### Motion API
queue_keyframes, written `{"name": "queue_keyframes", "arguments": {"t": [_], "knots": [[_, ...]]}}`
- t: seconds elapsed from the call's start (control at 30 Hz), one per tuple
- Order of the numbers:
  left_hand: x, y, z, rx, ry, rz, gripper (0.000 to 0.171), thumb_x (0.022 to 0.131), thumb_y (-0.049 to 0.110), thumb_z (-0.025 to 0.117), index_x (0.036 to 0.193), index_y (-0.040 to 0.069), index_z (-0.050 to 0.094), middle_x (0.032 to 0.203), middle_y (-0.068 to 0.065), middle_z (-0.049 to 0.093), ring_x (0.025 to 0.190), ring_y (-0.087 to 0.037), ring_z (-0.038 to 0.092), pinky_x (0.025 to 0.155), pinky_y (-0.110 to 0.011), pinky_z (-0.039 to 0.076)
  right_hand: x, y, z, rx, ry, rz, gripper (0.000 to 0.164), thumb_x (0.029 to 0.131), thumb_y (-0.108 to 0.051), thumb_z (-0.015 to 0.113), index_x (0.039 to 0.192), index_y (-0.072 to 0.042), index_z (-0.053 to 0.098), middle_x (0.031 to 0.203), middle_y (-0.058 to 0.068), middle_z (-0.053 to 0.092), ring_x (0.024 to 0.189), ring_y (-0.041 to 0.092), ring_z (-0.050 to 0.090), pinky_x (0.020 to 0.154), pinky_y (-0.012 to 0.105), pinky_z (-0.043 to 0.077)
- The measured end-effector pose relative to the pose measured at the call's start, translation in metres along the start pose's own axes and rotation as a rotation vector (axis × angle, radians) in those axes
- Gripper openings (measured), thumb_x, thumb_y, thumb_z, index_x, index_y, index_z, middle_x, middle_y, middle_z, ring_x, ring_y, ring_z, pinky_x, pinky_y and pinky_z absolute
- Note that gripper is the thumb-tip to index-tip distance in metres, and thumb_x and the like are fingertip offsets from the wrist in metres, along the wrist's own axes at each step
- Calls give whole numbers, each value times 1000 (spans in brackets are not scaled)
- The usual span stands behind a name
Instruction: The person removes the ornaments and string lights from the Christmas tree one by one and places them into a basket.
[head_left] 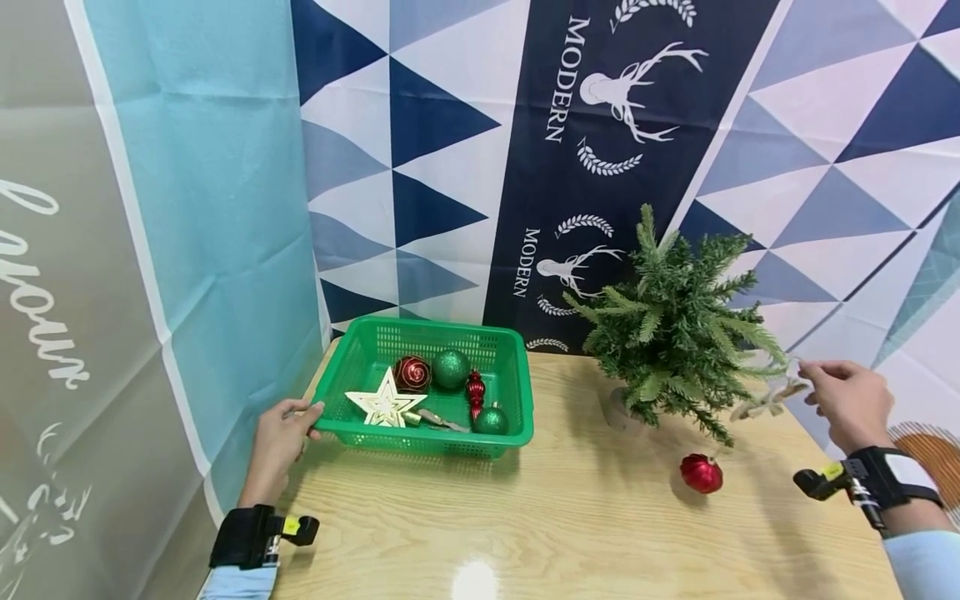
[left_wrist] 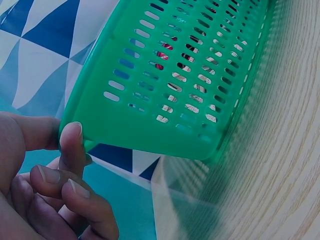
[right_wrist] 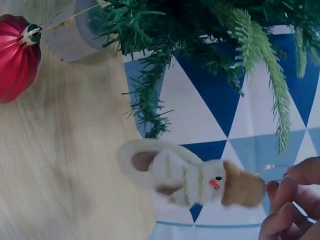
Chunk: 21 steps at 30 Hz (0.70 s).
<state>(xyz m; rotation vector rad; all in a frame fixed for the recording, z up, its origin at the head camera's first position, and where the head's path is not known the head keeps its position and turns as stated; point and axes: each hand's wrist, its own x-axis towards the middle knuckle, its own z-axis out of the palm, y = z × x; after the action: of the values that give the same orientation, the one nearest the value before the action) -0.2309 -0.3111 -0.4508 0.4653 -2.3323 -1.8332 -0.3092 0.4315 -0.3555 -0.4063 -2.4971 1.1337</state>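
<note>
My left hand pinches the near-left corner of a green plastic basket by its rim; the left wrist view shows thumb and index finger on that rim, other fingers curled below. At the right, my right hand pinches the thin loop of a snowman ornament. The ornament is white with gold stripes, an orange nose and a brown top. It hangs beside the right-hand branches of a small artificial Christmas tree. A ribbed red ornament hangs by a gold string from a low branch.
Inside the basket lie a gold star, a patterned red ball, two green balls, a red spindle-shaped ornament and other small pieces. The tree's pale base stands on the wooden table. Patterned cloth walls border the table.
</note>
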Motion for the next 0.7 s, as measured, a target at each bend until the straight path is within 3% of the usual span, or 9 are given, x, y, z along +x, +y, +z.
{"name": "queue_keyframes", "arguments": {"t": [0.1, 0.2, 0.43, 0.5, 0.57, 0.63, 0.7], "knots": [[0, 0, 0, 6, -2, -7, 51, 107, 34, 60, 145, 2, 49, 81, -10, 70, 45, -11, 31, 49, -36, 35, -1, 6, -5, 82, 8, 58, 16, 105, -33, 59, 95, -24, 67, 67, -31, 58, 55, 5, 59, 49, 26, 48], [1, 1, 0, 16, -4, -11, 51, 107, 35, 59, 145, 2, 48, 83, -12, 70, 46, -13, 32, 50, -37, 36, -2, 9, -11, 108, 29, 98, 18, 104, -33, 60, 88, -29, 66, 65, -31, 57, 54, 6, 58, 49, 25, 47], [1, 3, 0, 29, 5, -17, 52, 107, 36, 59, 145, 2, 49, 82, -11, 70, 46, -13, 33, 50, -36, 37, -10, 13, -22, -9, 77, 82, 21, 106, -32, 57, 105, -14, 65, 66, -34, 48, 54, 6, 53, 49, 24, 45], [1, 4, 0, 28, 7, -14, 52, 107, 36, 59, 145, 2, 49, 81, -10, 70, 45, -13, 33, 50, -36, 38, -13, 13, -25, -20, 101, 67, 17, 106, -32, 57, 103, -18, 64, 65, -36, 48, 54, 5, 53, 49, 23, 44], [1, 4, 0, 27, 7, -12, 52, 107, 36, 60, 144, 2, 50, 81, -9, 70, 45, -12, 34, 49, -36, 38, -18, 12, -29, -71, 124, 35, 24, 107, -34, 56, 107, -13, 67, 66, -36, 47, 54, 4, 52, 49, 23, 43], [1, 4, 0, 26, 5, -13, 51, 107, 35, 60, 144, 2, 50, 81, -8, 70, 45, -12, 34, 49, -36, 38, -24, 11, -34, -153, 145, -14, 33, 107, -34, 56, 111, -5, 69, 69, -23, 59, 52, 2, 51, 48, 23, 42], [0, 4, 0, 25, 1, -16, 52, 107, 35, 60, 145, 2, 50, 81, -8, 70, 45, -12, 34, 49, -36, 38, -30, 8, -37, -254, 163, -87, 43, 107, -35, 55, 117, 5, 68, 80, 0, 69, 50, -2, 49, 47, 22, 41]]}}
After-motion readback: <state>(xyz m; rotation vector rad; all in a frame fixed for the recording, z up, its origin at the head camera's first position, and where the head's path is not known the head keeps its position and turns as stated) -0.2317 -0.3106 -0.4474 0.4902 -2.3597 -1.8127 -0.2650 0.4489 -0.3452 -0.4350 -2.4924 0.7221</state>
